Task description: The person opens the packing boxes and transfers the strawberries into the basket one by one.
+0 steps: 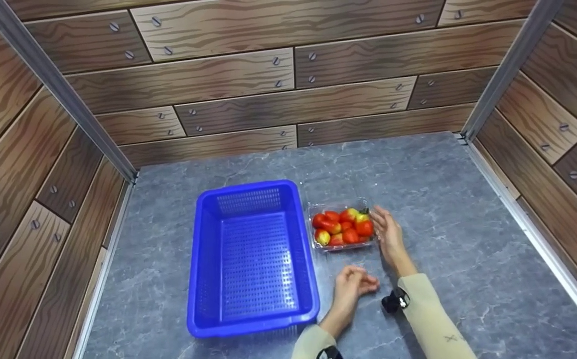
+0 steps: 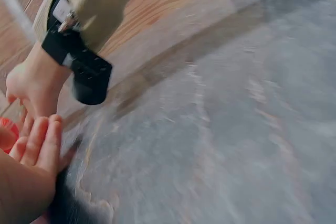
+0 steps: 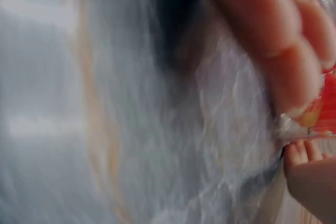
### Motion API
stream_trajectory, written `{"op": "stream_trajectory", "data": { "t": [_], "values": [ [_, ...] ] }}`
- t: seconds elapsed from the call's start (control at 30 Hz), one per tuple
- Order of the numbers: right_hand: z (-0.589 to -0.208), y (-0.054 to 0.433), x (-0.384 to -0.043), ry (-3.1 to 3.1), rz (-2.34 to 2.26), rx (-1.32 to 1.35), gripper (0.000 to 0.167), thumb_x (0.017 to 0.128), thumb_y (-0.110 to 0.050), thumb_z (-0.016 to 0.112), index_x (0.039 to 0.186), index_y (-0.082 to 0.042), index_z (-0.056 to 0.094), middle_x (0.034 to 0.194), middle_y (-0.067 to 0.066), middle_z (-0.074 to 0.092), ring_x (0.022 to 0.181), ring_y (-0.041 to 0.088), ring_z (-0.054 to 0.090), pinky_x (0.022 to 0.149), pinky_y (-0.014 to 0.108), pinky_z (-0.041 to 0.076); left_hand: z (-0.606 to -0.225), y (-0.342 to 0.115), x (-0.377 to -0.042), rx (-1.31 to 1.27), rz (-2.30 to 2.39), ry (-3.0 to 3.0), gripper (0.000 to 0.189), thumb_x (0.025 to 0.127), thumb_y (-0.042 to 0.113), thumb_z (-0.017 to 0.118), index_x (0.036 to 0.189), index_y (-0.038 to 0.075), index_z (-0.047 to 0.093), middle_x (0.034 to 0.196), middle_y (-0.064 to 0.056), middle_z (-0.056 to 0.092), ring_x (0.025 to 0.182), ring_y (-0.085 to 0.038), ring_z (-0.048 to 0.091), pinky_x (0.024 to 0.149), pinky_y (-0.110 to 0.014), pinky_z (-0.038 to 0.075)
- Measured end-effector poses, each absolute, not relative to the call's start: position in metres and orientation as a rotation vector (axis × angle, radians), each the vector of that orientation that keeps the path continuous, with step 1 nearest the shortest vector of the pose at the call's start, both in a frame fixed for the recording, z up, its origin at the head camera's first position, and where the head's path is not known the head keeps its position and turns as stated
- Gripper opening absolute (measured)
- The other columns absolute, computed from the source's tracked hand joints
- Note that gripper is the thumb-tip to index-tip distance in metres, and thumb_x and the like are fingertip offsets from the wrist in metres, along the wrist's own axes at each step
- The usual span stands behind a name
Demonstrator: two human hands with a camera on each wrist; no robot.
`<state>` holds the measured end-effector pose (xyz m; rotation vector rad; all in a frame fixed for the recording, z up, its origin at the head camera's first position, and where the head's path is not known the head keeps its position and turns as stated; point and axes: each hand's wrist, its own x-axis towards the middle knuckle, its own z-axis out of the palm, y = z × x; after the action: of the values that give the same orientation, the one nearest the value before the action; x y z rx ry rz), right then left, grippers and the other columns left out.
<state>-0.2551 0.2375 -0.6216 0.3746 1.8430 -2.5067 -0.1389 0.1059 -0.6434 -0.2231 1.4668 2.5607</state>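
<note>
Fingers [image 3: 294,82] of the right hand [image 1: 389,233] are looming largest in the right wrist view, lying slightly bent and gripping nothing; in the head view they are standing along the right side of a clear plastic box [image 1: 343,247]. Whether they are touching its wall or just hovering beside it, the pictures are not settling. On the near side, apart from the box, the left hand [image 1: 351,289] is hovering with its fingers loosely bent and holding nothing.

Beyond the hands, the box is sitting on the grey marbled tabletop [image 1: 159,259], containing small red and yellow fruit [image 1: 347,228] packed close, with what seems to be its transparent lid [image 1: 338,189] lying back behind it. Just to its left, a blue basket [image 1: 253,329] is standing, and wood-patterned panels [image 1: 248,75] are enclosing the scene.

Judging by this, the step in hand is placing hands about the box, no hold being taken yet. The next move is probably calling for fingers settling lightly on the side walls or on single fruits, since such thin plastic is likely giving under pressure.
</note>
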Motion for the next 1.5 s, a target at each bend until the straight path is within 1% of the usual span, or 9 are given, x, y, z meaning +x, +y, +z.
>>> {"op": "stream_trajectory", "data": {
  "t": [0.2,0.33,0.43,0.53,0.73,0.93,1.13,1.27,1.5],
  "values": [
    [-0.612,0.237,-0.242,1.671,-2.601,0.583,0.052,0.109,-0.026,0.024,0.153,0.003,0.026,0.144,0.014,0.051,0.139,0.03,0.039,0.112,0.032,0.03,-0.624,0.097,-0.117,0.0,2.266,1.702,0.01,0.09,-0.001,0.052,0.09,-0.006,0.06,0.079,-0.014,0.069,0.068,-0.019,0.067,0.067,-0.032,0.058],
    [-0.607,0.231,-0.233,1.763,-2.614,0.695,0.048,0.108,-0.022,0.032,0.148,0.004,0.035,0.13,0.007,0.064,0.123,0.019,0.057,0.103,0.028,0.04,-0.606,0.084,-0.105,0.241,2.015,1.968,0.011,0.091,0.002,0.055,0.089,-0.003,0.065,0.081,-0.004,0.068,0.067,-0.005,0.059,0.065,-0.024,0.053],
    [-0.603,0.224,-0.228,1.967,-2.592,0.717,0.041,0.106,-0.015,0.041,0.14,0.008,0.044,0.124,0.01,0.067,0.109,0.012,0.064,0.095,0.025,0.045,-0.594,0.07,-0.099,0.406,1.887,2.109,0.013,0.094,0.009,0.057,0.091,0.001,0.067,0.082,0.002,0.067,0.07,0.001,0.056,0.068,-0.02,0.05],
    [-0.601,0.218,-0.223,2.268,-2.465,0.679,0.035,0.101,-0.007,0.047,0.133,0.009,0.052,0.128,0.019,0.063,0.11,0.016,0.061,0.095,0.027,0.045,-0.585,0.057,-0.094,0.554,1.801,2.18,0.014,0.096,0.012,0.057,0.093,0.004,0.067,0.082,0.003,0.067,0.072,0.005,0.055,0.07,-0.017,0.048],
    [-0.603,0.212,-0.213,2.852,-2.172,0.301,0.035,0.089,0.006,0.059,0.124,0.008,0.06,0.129,0.026,0.059,0.123,0.036,0.052,0.107,0.045,0.037,-0.562,0.025,-0.079,0.749,1.718,2.074,0.021,0.102,0.017,0.051,0.1,0.003,0.067,0.09,-0.008,0.071,0.078,0.001,0.061,0.07,-0.018,0.05],
    [-0.616,0.215,-0.213,3.325,-1.785,-0.36,0.034,0.075,0.01,0.069,0.109,0.008,0.068,0.118,0.025,0.064,0.107,0.041,0.056,0.095,0.044,0.038,-0.537,-0.025,-0.07,0.873,1.839,2.086,0.022,0.103,0.015,0.049,0.107,-0.001,0.065,0.099,-0.014,0.071,0.093,-0.012,0.067,0.084,-0.028,0.053],
    [-0.624,0.219,-0.214,3.395,-1.669,-0.663,0.036,0.068,0.015,0.069,0.103,0.007,0.07,0.114,0.028,0.063,0.098,0.041,0.054,0.087,0.042,0.038,-0.511,-0.096,-0.071,0.814,2.007,2.372,0.016,0.101,0.006,0.051,0.105,0.002,0.066,0.097,-0.014,0.07,0.091,-0.023,0.068,0.083,-0.035,0.054],
    [-0.623,0.22,-0.216,3.388,-1.643,-0.711,0.038,0.067,0.016,0.07,0.104,0.006,0.07,0.114,0.028,0.062,0.098,0.041,0.055,0.086,0.042,0.039,-0.505,-0.144,-0.08,0.711,2.077,2.672,0.018,0.098,-0.006,0.052,0.099,0.004,0.068,0.091,-0.011,0.07,0.084,-0.023,0.068,0.079,-0.03,0.055],
    [-0.621,0.226,-0.216,3.392,-1.606,-0.712,0.038,0.065,0.017,0.07,0.101,0.005,0.071,0.105,0.025,0.061,0.093,0.041,0.055,0.083,0.043,0.038,-0.52,-0.211,-0.103,0.356,2.071,3.022,0.018,0.094,-0.014,0.052,0.092,-0.005,0.068,0.085,-0.014,0.071,0.08,-0.019,0.069,0.078,-0.019,0.052]
  ]
}}
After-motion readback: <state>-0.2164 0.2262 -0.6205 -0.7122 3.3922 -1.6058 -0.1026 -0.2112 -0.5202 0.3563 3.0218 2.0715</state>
